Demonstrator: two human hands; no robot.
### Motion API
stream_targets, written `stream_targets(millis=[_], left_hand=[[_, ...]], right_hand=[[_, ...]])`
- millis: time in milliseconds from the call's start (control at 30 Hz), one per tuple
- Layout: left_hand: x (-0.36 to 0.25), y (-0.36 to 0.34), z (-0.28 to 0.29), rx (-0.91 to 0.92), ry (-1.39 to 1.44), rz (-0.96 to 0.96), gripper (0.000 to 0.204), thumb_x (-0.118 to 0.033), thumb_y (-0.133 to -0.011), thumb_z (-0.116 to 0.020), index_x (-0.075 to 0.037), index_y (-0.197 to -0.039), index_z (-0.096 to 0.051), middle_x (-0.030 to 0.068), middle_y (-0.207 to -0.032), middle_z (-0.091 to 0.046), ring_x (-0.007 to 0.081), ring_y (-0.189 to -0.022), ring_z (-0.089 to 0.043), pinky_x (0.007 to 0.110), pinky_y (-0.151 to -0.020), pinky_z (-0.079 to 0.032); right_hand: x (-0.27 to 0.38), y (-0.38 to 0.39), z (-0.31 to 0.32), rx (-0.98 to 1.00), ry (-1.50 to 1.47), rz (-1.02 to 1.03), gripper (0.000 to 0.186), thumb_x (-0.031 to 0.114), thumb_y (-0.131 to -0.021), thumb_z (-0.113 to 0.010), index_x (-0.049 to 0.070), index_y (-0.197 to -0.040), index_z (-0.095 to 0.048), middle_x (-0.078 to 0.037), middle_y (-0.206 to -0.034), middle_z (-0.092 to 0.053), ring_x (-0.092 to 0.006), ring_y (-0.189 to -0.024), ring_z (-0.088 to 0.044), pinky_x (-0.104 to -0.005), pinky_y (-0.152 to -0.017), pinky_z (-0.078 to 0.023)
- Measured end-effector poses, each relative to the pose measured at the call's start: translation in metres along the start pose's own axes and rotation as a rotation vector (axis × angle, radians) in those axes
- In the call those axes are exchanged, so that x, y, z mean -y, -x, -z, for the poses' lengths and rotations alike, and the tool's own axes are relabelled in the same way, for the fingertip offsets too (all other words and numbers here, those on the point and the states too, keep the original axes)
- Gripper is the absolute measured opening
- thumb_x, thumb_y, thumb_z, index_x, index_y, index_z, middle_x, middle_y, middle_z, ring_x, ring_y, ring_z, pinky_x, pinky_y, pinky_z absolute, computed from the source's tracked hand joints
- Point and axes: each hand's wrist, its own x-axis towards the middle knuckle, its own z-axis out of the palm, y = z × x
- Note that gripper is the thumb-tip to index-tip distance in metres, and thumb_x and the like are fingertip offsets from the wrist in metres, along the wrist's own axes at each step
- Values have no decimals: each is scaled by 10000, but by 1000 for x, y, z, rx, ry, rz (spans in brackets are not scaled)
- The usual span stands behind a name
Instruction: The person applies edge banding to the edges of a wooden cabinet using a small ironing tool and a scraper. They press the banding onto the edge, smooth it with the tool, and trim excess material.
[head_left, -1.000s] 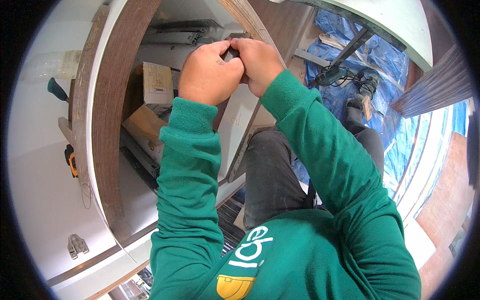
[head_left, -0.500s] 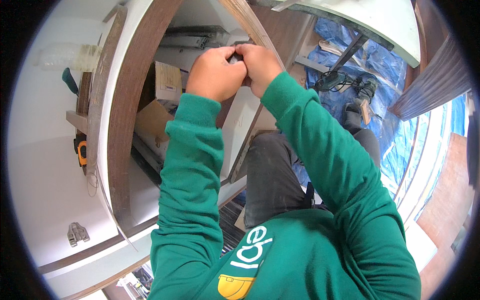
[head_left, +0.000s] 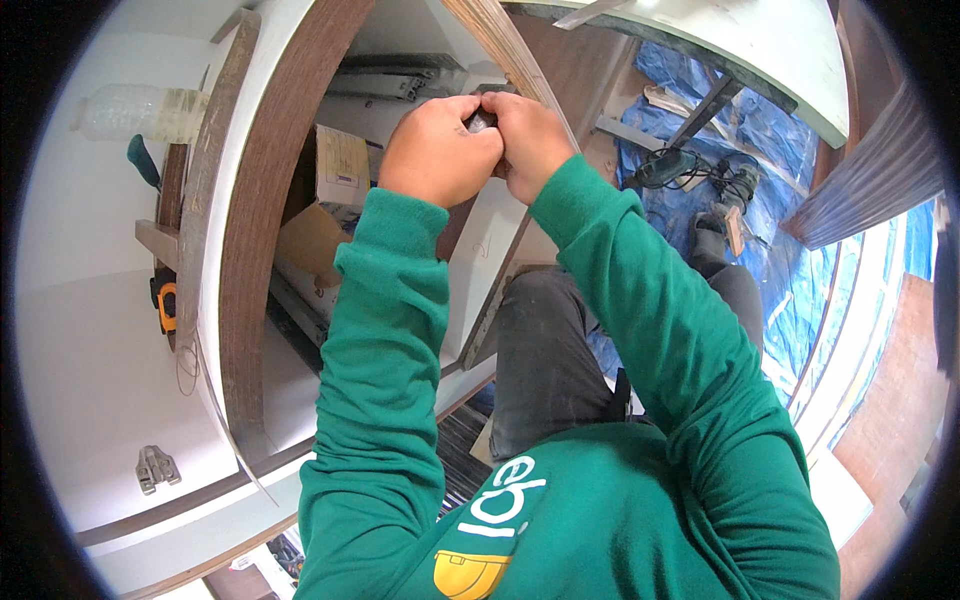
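Both hands meet at the open cabinet, close to the edge of a wooden panel (head_left: 515, 62). My left hand (head_left: 440, 152) is closed, its thumb and fingers bent inward. My right hand (head_left: 533, 143) is closed against it, fingertips nearly touching the left ones. Between them shows a bit of a small grey metal piece (head_left: 481, 121), pinched by both. Most of it is covered by the fingers, so its kind cannot be made out. A metal cabinet hinge (head_left: 156, 469) lies on the white surface at the lower left, away from my hands.
Inside the cabinet are an open cardboard box (head_left: 342, 165) and metal drawer slides (head_left: 385, 80). To the left are a plastic bottle (head_left: 140, 113), a green-handled tool (head_left: 142, 160) and an orange-black tape measure (head_left: 165, 305). Blue sheeting (head_left: 790, 140) covers the floor at right, with a corded power tool (head_left: 665, 167).
The view has shifted slightly. My hands stay together at the same spot by the wooden panel, with only a slight turn of the fingers.
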Motion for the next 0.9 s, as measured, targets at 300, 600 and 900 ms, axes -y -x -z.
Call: stream_targets(millis=[300, 600, 900], left_hand=[[6, -9, -7, -13, 24, 27, 386, -224, -752, -593, -7, -1051, -703, 242, -941, -704, 392, -881, -688, 419, -821, -546], [9, 19, -16, -167, -57, -72, 539, -356, -858, -642, -15, -1274, -644, 242, -1158, -639, 376, -1112, -617, 425, -982, -477], [18, -7, -65, -410, -506, -286, 410, -253, -846, -668, -144, -1241, -681, 92, -1111, -581, 309, -1087, -534, 472, -916, -443]], right_hand=[[-13, -26, 11, 90, 341, 349, 252, 245, -998, -489, 52, -1083, -628, -75, -959, -667, -192, -863, -682, -376, -704, -582], [2, 81, 110, -273, -190, -185, 281, 272, -1008, -500, 40, -1133, -596, -101, -980, -658, -235, -787, -651, -455, -751, -560], [-15, 260, 254, -615, -245, -201, 306, 241, -1001, -470, 26, -1181, -590, -111, -1046, -691, -269, -893, -690, -412, -757, -569]])
